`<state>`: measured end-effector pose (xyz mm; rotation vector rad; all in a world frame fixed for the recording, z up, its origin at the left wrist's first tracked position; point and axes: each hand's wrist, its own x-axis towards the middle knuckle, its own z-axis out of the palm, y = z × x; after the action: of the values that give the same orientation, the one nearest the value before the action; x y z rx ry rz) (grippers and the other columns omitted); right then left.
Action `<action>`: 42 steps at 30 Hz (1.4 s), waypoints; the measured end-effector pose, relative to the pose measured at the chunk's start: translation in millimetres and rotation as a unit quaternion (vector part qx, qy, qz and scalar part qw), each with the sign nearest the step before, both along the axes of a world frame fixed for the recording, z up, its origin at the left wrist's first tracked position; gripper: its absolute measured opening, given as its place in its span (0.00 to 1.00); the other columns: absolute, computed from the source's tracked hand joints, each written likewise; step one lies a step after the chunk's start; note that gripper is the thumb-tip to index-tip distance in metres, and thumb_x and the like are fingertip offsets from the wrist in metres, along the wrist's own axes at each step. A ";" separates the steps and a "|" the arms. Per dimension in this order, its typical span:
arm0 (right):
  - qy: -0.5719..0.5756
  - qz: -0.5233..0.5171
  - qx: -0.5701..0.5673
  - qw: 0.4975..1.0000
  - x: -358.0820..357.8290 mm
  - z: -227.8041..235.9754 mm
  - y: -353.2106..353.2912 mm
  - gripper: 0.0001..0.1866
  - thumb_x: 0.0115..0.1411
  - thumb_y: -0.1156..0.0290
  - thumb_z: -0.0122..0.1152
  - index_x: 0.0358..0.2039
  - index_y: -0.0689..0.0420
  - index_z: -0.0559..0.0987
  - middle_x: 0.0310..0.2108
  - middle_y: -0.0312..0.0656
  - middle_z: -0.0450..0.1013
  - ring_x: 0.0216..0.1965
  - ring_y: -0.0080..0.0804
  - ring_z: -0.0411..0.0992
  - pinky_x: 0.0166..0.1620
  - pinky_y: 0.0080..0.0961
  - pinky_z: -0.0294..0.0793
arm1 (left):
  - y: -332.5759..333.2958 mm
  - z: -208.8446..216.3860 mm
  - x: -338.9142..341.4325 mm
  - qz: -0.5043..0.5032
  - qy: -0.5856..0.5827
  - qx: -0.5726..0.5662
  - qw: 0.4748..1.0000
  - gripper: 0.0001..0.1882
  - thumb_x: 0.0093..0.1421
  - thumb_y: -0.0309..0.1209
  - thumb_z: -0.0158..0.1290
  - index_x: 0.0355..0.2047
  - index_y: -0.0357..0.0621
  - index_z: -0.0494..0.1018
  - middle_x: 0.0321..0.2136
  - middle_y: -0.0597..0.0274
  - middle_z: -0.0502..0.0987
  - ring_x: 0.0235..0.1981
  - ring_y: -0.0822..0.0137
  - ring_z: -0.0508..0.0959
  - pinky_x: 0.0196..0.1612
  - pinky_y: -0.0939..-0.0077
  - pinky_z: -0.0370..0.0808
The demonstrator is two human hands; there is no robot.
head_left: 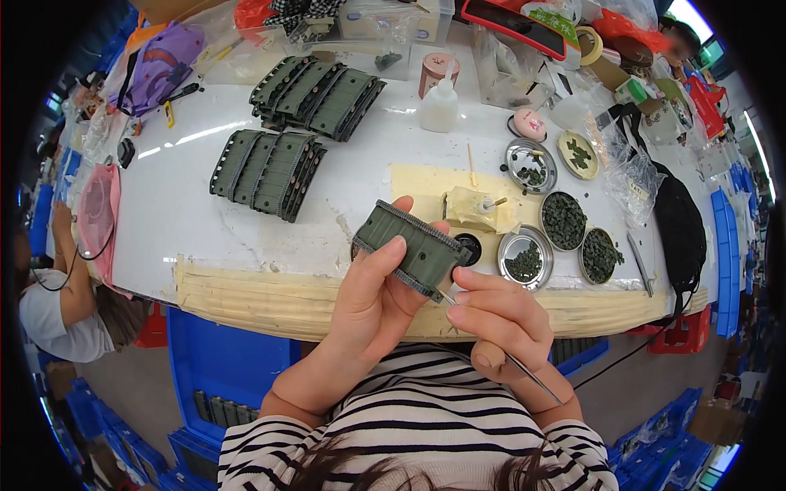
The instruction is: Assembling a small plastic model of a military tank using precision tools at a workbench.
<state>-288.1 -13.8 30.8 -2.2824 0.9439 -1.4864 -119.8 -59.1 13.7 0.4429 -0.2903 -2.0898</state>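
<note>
My left hand (372,299) holds a dark green ribbed strip piece (412,247) tilted above the white table's front edge (246,237). Thumb and fingers wrap its lower left side. My right hand (499,315) pinches thin metal tweezers (524,370), whose tip meets the strip's lower right edge. Just behind the strip sits a small black round pot (470,245) on a yellowish mat (426,184).
Two stacks of the same green strips (268,170) (319,92) lie at the table's back left. Round metal dishes of small dark parts (525,257) (564,219) (600,255) stand right of my hands, with a white squeeze bottle (440,102) behind. Another person (61,295) sits at left. Blue crates (221,368) are below.
</note>
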 end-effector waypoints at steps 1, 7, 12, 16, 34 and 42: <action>-0.002 0.001 -0.001 1.000 0.2 -0.3 0.4 0.17 0.51 0.73 0.62 0.42 0.65 0.77 0.38 0.49 0.73 0.45 0.50 0.74 0.43 0.35 0.79 | -0.2 -0.3 0.3 -0.002 -0.001 -0.003 1.000 0.26 0.64 0.32 0.47 0.61 0.50 0.54 0.53 0.47 0.67 0.50 0.61 0.74 0.51 0.63 0.75; -0.001 0.007 -0.009 1.000 -0.3 -1.9 2.1 0.18 0.52 0.70 0.62 0.42 0.66 0.77 0.38 0.49 0.73 0.46 0.50 0.74 0.43 0.35 0.78 | -0.3 -0.3 0.4 -0.009 0.000 -0.014 1.000 0.27 0.63 0.31 0.47 0.61 0.50 0.54 0.52 0.48 0.68 0.49 0.59 0.74 0.50 0.63 0.76; 0.002 0.014 -0.006 1.000 -2.1 -2.5 2.2 0.18 0.53 0.69 0.62 0.43 0.66 0.76 0.38 0.49 0.73 0.47 0.50 0.73 0.43 0.35 0.78 | -0.9 0.2 0.0 -0.016 -0.029 -0.042 0.999 0.26 0.64 0.34 0.43 0.62 0.45 0.53 0.51 0.48 0.69 0.48 0.62 0.75 0.51 0.68 0.75; -0.004 0.017 -0.006 1.000 -2.1 -4.3 2.1 0.19 0.53 0.68 0.62 0.44 0.66 0.76 0.39 0.49 0.72 0.47 0.50 0.73 0.44 0.36 0.78 | -0.6 1.5 -0.1 -0.017 -0.041 -0.036 0.998 0.26 0.64 0.34 0.43 0.62 0.45 0.53 0.51 0.47 0.69 0.48 0.62 0.75 0.52 0.67 0.75; -0.168 -0.034 0.017 0.985 -1.1 3.5 12.9 0.27 0.65 0.47 0.37 0.37 0.60 0.74 0.32 0.44 0.72 0.36 0.41 0.77 0.36 0.29 0.77 | -11.3 -4.9 8.0 -0.065 0.215 0.103 0.969 0.41 0.55 0.59 0.49 0.57 0.37 0.59 0.41 0.50 0.72 0.38 0.63 0.79 0.41 0.78 0.80; -0.105 -0.075 -0.001 0.992 3.4 3.9 13.9 0.32 0.67 0.44 0.26 0.34 0.59 0.72 0.29 0.43 0.68 0.31 0.40 0.74 0.35 0.29 0.76 | -18.7 0.2 3.9 -0.068 0.243 0.152 0.955 0.38 0.52 0.59 0.54 0.47 0.34 0.69 0.38 0.54 0.71 0.35 0.66 0.79 0.41 0.79 0.80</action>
<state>-284.7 0.1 34.7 -2.0442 1.0697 -1.7487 -115.9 -77.7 13.9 0.0734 0.3028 -2.3084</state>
